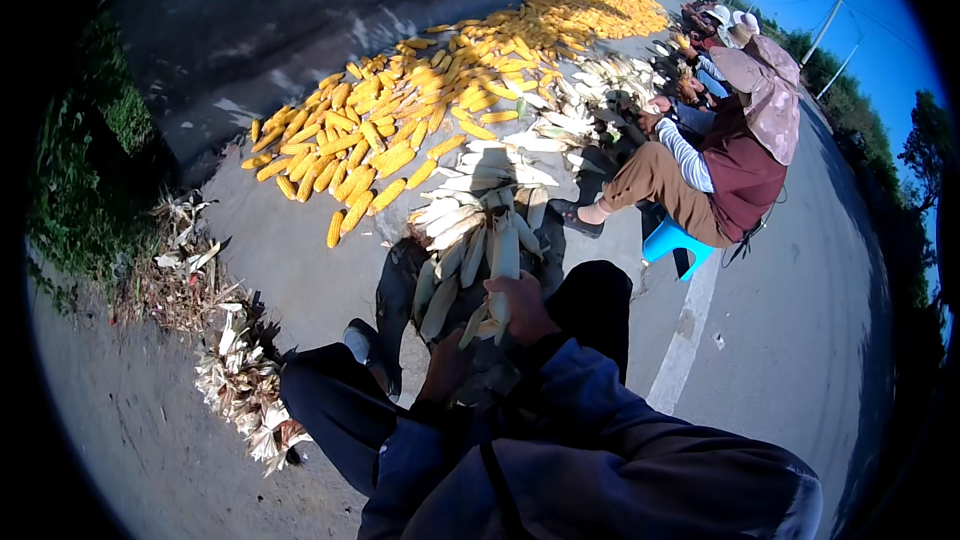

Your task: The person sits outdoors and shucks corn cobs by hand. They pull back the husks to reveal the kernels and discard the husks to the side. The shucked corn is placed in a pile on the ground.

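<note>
My right hand is closed around an ear of corn in its pale husk, held over the ground between my knees. Loose husk leaves hang from its lower end. Lower and to the left, my left hand is close beside those leaves, in shadow; its fingers are too dark to make out. Just beyond my hands lies a heap of unpeeled corn ears, pale green and white.
Husked yellow corn spreads ahead along a wall. Stripped husks are piled at my left. At the right, a person in a sun hat sits on a blue stool; other people sit farther along the road.
</note>
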Demonstrator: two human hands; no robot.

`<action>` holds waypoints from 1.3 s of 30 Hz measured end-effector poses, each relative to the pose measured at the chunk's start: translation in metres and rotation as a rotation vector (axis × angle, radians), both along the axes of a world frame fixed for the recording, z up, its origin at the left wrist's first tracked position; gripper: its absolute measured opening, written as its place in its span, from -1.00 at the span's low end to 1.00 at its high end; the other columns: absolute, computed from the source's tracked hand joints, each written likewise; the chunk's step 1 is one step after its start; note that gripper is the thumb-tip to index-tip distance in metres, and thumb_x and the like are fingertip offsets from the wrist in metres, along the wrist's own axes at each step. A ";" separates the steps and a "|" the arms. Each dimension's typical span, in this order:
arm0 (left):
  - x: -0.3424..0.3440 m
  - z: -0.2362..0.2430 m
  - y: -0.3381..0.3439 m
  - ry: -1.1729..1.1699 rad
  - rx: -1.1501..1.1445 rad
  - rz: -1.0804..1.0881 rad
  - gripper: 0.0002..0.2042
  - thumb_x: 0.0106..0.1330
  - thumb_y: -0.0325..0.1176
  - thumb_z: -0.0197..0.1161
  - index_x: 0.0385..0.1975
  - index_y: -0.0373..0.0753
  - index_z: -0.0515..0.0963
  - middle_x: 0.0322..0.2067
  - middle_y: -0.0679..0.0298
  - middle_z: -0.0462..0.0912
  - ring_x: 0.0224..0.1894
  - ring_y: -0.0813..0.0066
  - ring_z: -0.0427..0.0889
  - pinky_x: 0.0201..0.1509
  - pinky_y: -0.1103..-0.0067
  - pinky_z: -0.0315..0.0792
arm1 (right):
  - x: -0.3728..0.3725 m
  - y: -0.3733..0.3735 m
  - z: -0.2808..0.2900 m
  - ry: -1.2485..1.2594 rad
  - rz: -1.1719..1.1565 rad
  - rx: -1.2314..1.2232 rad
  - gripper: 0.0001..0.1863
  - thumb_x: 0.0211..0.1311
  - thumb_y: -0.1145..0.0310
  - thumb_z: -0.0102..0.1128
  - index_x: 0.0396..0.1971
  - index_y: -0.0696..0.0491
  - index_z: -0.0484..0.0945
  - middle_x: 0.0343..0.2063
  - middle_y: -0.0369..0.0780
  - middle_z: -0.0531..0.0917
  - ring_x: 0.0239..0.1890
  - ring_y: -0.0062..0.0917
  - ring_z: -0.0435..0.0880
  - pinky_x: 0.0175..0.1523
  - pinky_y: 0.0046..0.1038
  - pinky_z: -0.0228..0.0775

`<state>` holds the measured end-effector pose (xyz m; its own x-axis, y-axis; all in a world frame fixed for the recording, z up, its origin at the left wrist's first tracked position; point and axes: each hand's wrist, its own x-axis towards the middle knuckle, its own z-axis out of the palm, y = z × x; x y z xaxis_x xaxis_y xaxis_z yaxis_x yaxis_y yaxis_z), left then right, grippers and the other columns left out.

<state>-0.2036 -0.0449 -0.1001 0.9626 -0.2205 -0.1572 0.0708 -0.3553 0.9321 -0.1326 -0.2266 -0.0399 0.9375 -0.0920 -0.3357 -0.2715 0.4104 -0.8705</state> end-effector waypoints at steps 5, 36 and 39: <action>0.001 0.006 0.003 -0.048 -0.168 0.020 -0.72 0.50 -0.20 0.22 -0.07 -0.31 0.59 -0.35 0.03 0.69 -0.28 0.20 0.70 -0.16 0.31 0.49 | -0.001 0.018 0.031 0.012 0.061 0.098 -0.67 0.19 0.34 0.43 -0.15 0.15 0.52 -0.41 -0.20 0.60 -0.44 -0.46 0.66 -0.33 -0.35 0.56; 0.009 0.041 0.008 0.204 -0.319 0.128 -0.73 0.48 -0.21 0.23 -0.18 -0.35 0.59 -0.53 0.33 0.49 -0.46 0.61 0.40 -0.35 0.48 0.35 | 0.075 0.045 -0.032 -0.030 -0.074 0.010 -0.77 0.13 0.35 0.45 -0.31 0.15 0.63 -0.48 -0.24 0.63 -0.48 -0.50 0.61 -0.34 -0.38 0.46; 0.013 0.043 0.009 0.180 -0.316 0.096 -0.76 0.50 -0.21 0.24 -0.24 -0.30 0.59 -0.56 0.45 0.47 -0.53 0.70 0.37 -0.45 0.57 0.27 | 0.080 0.029 -0.045 0.047 0.061 0.003 -0.73 0.18 0.27 0.44 -0.30 0.12 0.57 -0.51 -0.21 0.59 -0.51 -0.44 0.62 -0.36 -0.35 0.51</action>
